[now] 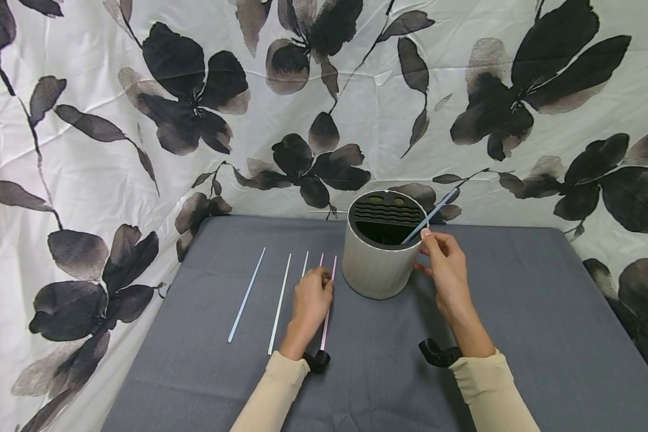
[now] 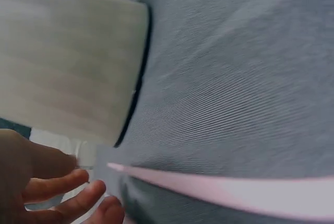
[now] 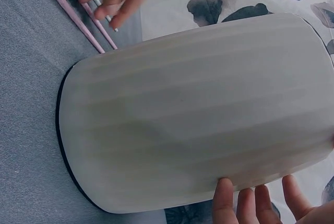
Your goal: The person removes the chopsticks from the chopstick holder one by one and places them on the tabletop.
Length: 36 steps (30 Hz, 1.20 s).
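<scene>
A round off-white container (image 1: 379, 267) with a dark rim stands upright at the table's back. One blue straw (image 1: 437, 210) leans out over its right side. My right hand (image 1: 447, 270) is at that side, its fingertips (image 3: 224, 187) touching the outer wall in the right wrist view. My left hand (image 1: 312, 300) is just above the straws left of the container, fingers loosely bent; I see nothing held in it. Near it lie a pink straw (image 1: 326, 327), a second pink straw (image 1: 321, 259) and a pale straw (image 1: 305, 263), both partly hidden by the hand.
Farther left on the grey-covered table (image 1: 545, 312) lie a whitish straw (image 1: 279, 303) and a light blue straw (image 1: 246, 294). Behind the table hangs a white cloth (image 1: 399, 126) with dark flowers. Inside the container's top is a black ridged insert (image 1: 387, 209).
</scene>
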### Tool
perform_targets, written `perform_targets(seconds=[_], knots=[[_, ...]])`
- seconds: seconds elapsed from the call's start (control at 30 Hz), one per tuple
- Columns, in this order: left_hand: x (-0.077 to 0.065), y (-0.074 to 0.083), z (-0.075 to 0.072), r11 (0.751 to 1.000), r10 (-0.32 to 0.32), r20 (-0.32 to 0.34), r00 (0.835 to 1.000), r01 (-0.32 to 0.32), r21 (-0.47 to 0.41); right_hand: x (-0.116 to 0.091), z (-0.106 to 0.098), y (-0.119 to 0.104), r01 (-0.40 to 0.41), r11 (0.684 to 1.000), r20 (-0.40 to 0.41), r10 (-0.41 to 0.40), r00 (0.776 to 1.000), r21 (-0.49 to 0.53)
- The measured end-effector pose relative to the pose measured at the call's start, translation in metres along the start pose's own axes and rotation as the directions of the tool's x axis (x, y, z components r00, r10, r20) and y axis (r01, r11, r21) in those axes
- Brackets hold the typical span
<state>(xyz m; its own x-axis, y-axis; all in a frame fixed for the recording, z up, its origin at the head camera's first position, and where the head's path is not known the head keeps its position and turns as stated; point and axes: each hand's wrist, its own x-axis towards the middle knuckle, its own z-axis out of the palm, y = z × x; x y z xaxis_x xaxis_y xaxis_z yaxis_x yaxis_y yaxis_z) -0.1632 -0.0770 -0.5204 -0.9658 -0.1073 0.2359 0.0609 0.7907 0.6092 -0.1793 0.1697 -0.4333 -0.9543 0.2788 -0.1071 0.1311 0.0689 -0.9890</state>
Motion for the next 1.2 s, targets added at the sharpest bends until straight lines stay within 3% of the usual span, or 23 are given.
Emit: perform_targets(seconds=[0.3, 0.63, 0.87, 1.2], knots=[[0.018, 0.018, -0.031, 0.994, -0.013, -0.119, 0.993, 0.000, -0.107, 0.000, 0.001, -0.001, 0.002, 1.000, -0.005, -0.002, 1.000, 0.013], [0.020, 0.052, -0.061, 0.953, 0.092, -0.184, 0.979, -0.140, -0.270, -0.002, 0.001, 0.000, 0.003, 1.000, -0.006, -0.003, 1.000, 0.009], [0.022, 0.081, -0.071, 0.943, 0.200, -0.197, 0.960, -0.244, -0.228, -0.003, 0.001, 0.001, 0.003, 1.000, -0.007, -0.003, 1.000, 0.012], [0.031, 0.116, -0.075, 0.914, 0.322, -0.202, 0.925, -0.359, -0.187, -0.006, 0.001, 0.003, 0.009, 1.000, -0.008, -0.009, 1.000, 0.016]])
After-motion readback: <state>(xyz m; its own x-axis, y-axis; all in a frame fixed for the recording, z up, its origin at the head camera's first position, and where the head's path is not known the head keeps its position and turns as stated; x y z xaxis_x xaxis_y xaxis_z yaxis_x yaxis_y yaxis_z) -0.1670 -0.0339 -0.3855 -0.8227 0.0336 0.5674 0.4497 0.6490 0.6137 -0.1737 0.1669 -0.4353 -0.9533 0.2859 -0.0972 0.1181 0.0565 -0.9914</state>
